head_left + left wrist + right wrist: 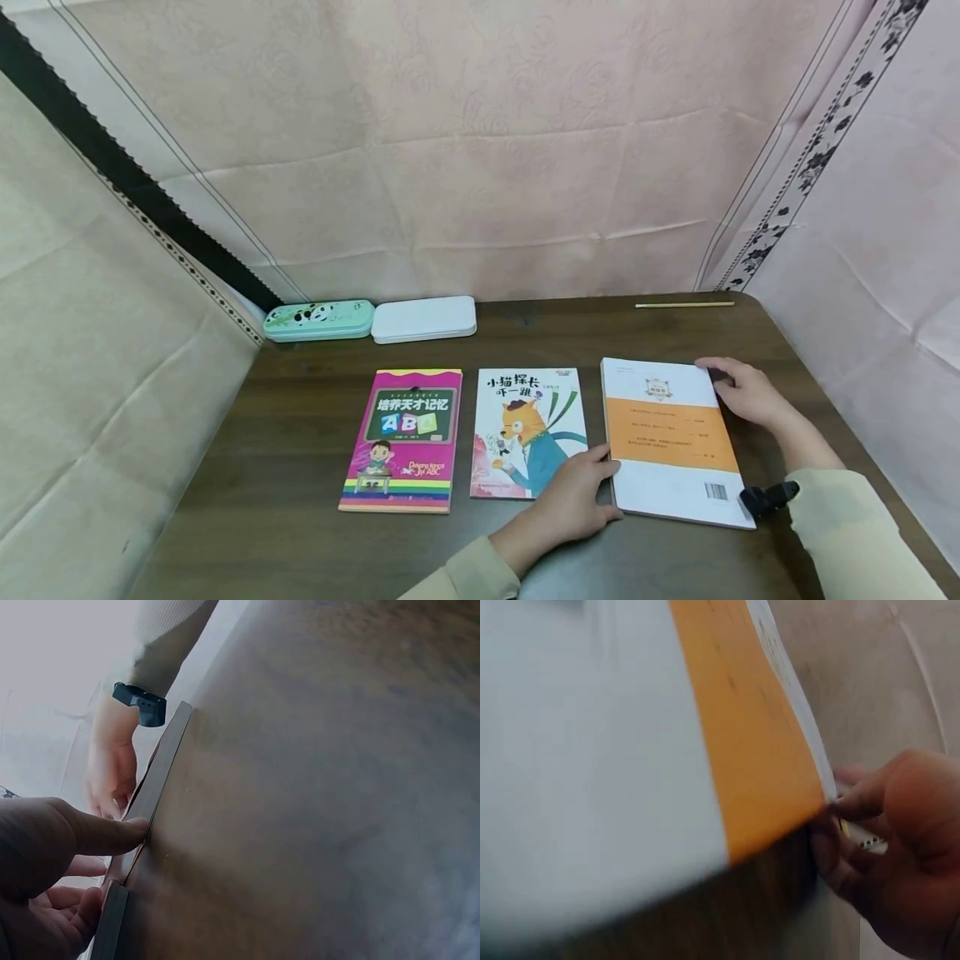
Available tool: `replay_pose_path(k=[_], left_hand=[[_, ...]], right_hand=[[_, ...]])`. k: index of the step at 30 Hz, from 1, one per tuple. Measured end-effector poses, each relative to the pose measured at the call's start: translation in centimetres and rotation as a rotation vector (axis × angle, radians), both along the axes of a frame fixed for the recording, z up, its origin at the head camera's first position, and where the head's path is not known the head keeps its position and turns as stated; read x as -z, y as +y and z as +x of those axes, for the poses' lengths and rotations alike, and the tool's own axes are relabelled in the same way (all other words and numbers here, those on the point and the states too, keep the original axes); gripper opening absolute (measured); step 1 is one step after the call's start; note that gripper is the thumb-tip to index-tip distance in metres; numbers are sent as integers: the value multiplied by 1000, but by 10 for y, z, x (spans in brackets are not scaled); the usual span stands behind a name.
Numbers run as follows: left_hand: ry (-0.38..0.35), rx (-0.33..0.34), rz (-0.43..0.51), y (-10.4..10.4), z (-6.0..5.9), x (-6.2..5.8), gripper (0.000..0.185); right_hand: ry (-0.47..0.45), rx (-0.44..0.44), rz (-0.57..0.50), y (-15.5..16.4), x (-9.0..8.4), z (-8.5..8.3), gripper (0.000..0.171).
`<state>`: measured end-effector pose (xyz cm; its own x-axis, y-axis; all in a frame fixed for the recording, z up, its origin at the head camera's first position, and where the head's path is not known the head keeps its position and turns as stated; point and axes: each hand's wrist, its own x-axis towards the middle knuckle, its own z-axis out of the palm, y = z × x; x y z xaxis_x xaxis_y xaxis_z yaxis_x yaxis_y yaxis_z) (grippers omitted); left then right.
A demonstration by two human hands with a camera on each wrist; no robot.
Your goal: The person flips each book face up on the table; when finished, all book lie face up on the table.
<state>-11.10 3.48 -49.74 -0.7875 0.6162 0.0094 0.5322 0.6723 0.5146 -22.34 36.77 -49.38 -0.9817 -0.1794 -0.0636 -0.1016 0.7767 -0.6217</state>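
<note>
A white book with an orange band [667, 429] lies back cover up at the right, barcode toward the near edge. At its left edge, near the bottom corner, my left hand [566, 498] touches it with fingers and thumb stretched out. My right hand [746, 393] holds the book's right edge near the far corner; in the right wrist view, thumb and fingers pinch that orange-banded edge [776, 750]. Just left of it is a picture book with an orange cat [525, 417], its lower right corner hidden by my left hand. Farther left lies a pink ABC book [405, 442].
Along the far edge of the brown table [300, 467] stand a green panda pencil case [318, 322] and a white case [423, 319]. A thin yellowish stick [684, 305] lies at the far right. Pale cloth [480, 167] hangs behind and at both sides.
</note>
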Motion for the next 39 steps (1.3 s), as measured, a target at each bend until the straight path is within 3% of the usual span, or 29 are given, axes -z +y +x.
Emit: replay_pose_path(k=[5, 10, 15, 22, 26, 30, 34, 39], left_hand=[[-29, 5, -13, 0, 1, -1, 62], [-64, -5, -20, 0, 0, -1, 65], [-44, -49, 18, 1, 2, 1, 74], [-3, -144, 196, 2, 7, 5, 67], [80, -136, 224, -2, 10, 2, 56], [132, -114, 264, -9, 11, -7, 46], [180, -95, 338, -15, 9, -14, 41], [251, -84, 429, -23, 7, -23, 38]], right_hand=[[165, -156, 70, 13, 6, 3, 58], [264, -191, 109, 26, 9, 7, 58], [264, -166, 52, 33, 9, 10, 55], [278, -136, -134, 30, 9, 12, 49], [269, -94, -240, 25, 4, 12, 46], [338, -106, -302, 21, -5, 10, 50], [374, -108, -302, 16, -12, 8, 54], [361, -5, -263, 10, -22, 7, 49]])
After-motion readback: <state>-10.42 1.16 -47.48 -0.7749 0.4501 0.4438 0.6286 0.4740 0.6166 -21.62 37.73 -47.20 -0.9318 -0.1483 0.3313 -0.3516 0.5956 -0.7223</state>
